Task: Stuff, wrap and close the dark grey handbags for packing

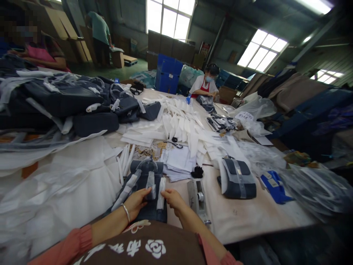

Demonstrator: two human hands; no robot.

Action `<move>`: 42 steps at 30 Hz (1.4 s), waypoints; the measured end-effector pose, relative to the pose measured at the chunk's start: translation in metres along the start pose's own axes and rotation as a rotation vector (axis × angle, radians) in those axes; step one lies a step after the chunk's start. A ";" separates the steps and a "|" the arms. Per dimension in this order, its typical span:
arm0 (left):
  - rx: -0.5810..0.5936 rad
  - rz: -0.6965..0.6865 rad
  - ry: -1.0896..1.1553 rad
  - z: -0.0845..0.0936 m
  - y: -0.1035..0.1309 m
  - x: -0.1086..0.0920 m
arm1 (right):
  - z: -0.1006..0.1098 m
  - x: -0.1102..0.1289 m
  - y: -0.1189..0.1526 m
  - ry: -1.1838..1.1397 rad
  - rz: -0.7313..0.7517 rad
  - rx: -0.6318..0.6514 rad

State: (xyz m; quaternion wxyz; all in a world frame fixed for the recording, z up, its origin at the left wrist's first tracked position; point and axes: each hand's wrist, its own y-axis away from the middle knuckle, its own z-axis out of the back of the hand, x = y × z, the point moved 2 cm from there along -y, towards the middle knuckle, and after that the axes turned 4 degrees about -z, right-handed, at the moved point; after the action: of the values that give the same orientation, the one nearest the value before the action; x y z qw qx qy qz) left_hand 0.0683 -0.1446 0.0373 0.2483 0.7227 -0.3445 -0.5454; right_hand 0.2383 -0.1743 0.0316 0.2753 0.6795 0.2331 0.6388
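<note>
A dark backpack point(142, 213) lies close to my body at the table's front edge, its straps wrapped in white foam and clear film. My left hand point(135, 204) has its thumb and fingers pinched at the lower end of the film-wrapped middle strap point(150, 182). On the right side of the bag, my right hand point(172, 198) pinches the edge of a white foam-wrapped strap point(161, 195). Another wrapped strap point(128, 187) slants down on the left, beside my left hand.
Dark wrapped bags point(63, 95) are heaped at the left. White foam strips point(179, 121) and papers point(178, 162) lie ahead. To the right are a metal tool point(198, 197), a wrapped bag point(238, 178) and a blue tape dispenser point(275, 187). A person point(205, 86) works across the table.
</note>
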 end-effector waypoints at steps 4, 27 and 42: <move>0.037 -0.018 -0.016 -0.001 0.000 0.001 | -0.005 0.007 0.008 -0.040 0.045 0.108; 0.164 -0.170 -0.204 -0.014 0.002 0.006 | -0.026 -0.005 0.001 -0.044 0.104 0.034; -0.003 -0.522 -0.700 0.004 -0.018 0.007 | -0.032 -0.008 -0.002 -0.171 0.183 0.149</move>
State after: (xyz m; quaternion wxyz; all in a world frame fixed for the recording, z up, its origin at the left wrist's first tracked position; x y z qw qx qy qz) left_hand 0.0703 -0.1386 0.0182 -0.0286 0.5565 -0.2126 -0.8027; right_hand 0.2055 -0.1761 0.0253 0.1834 0.7685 0.1925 0.5820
